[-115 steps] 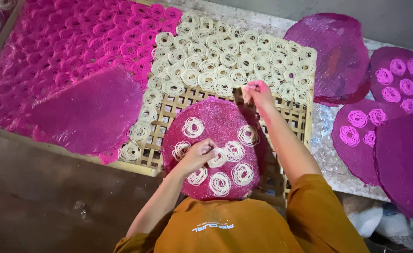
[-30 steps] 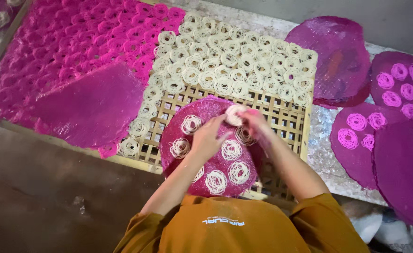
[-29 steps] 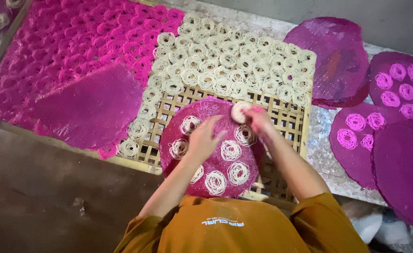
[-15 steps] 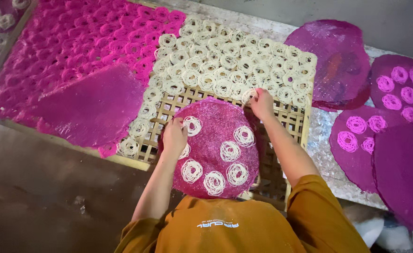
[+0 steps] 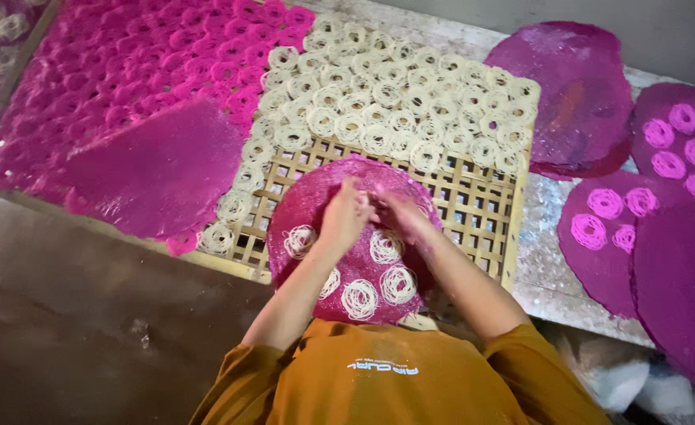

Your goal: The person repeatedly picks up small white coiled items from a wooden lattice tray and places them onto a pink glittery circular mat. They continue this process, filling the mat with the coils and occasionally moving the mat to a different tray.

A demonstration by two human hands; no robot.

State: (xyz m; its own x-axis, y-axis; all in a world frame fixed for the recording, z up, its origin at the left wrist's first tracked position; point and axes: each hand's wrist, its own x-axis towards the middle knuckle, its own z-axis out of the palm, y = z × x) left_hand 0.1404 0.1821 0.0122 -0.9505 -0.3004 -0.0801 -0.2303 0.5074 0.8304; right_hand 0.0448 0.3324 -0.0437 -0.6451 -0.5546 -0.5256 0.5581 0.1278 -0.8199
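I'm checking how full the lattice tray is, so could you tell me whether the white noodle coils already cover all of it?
No, the white coils fill only the far part of the bamboo lattice tray; its near slats lie bare around the round magenta mat.

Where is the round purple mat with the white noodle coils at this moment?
In the head view, the round purple mat lies low in the middle, on the bamboo lattice tray, directly under both hands, just in front of the rows of white coils.
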